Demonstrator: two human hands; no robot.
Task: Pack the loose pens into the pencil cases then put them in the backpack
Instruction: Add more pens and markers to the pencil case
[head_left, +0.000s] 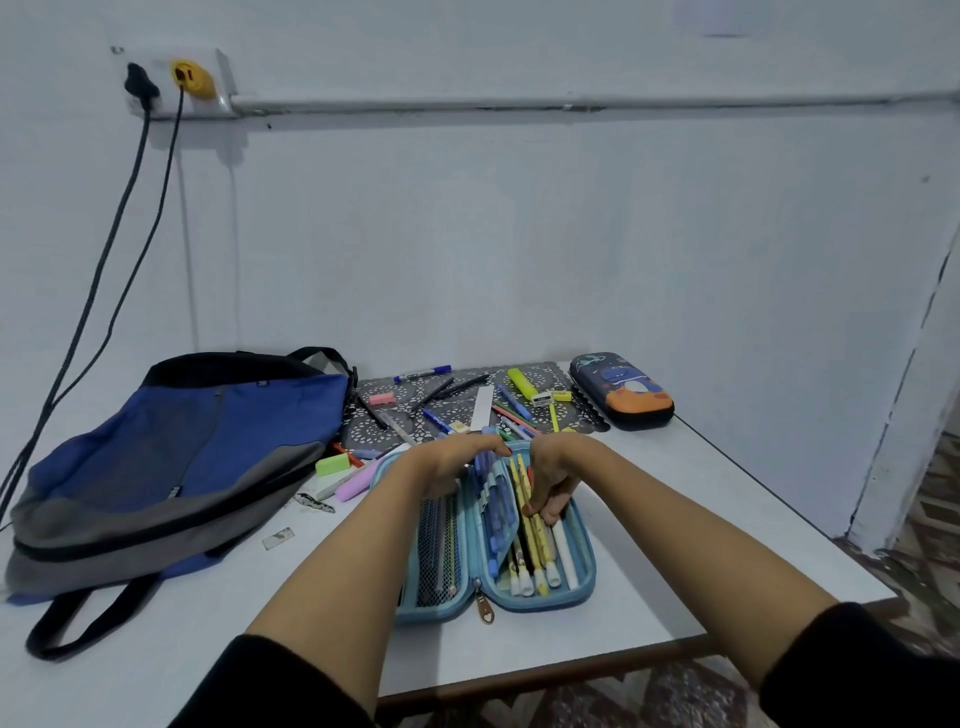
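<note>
An open light-blue zip pencil case (540, 605) lies flat on the white table (701, 530). The left hand (449, 465) reaches over its far edge, fingers laid across the tops of the blue pens (491, 514) in the middle flap; whether they grip is impossible to tell. The right hand (550, 475) curls over the case's right half, pinching the yellow pencils (530, 535) stored there. Hands and forearms hide the case's far end. Just beyond the case, a dark patterned mat (582, 410) carries loose pens (436, 391), a white ruler (483, 408) and a yellow highlighter (522, 383). Beyond and to the right lies a closed navy hard pencil case (621, 392). Left of the open case sits a green eraser (332, 464), and further left the blue-and-grey fabric backpack (182, 457) lies flat.
</note>
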